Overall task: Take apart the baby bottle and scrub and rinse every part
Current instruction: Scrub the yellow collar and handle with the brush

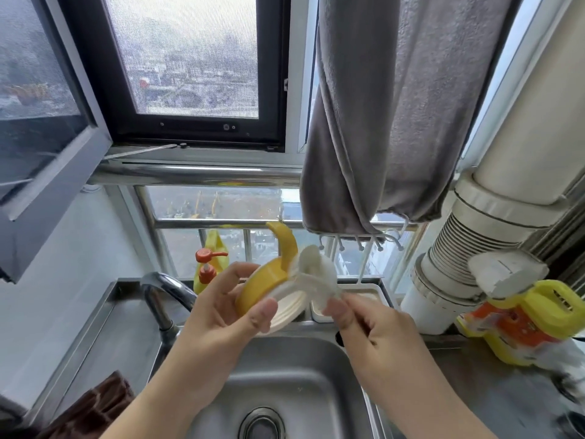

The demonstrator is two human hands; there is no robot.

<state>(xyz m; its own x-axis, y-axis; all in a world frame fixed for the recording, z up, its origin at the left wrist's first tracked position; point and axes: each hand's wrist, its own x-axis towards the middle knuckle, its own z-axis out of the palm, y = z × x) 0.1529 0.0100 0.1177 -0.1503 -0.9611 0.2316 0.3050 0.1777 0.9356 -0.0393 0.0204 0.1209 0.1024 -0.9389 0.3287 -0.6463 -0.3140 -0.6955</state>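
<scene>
- Left hand (221, 308) pinches the yellow bottle collar (269, 289) at frame centre, above the sink (300, 375).
- Right hand (367, 324) grips what looks like a white brush (313, 267), its head against the collar.

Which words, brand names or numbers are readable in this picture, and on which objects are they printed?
None can be read.
The yellow and orange package on the right counter has printing, but it is too blurred to read.
The yellow bottle with the orange pump behind the faucet shows no legible label.
</scene>
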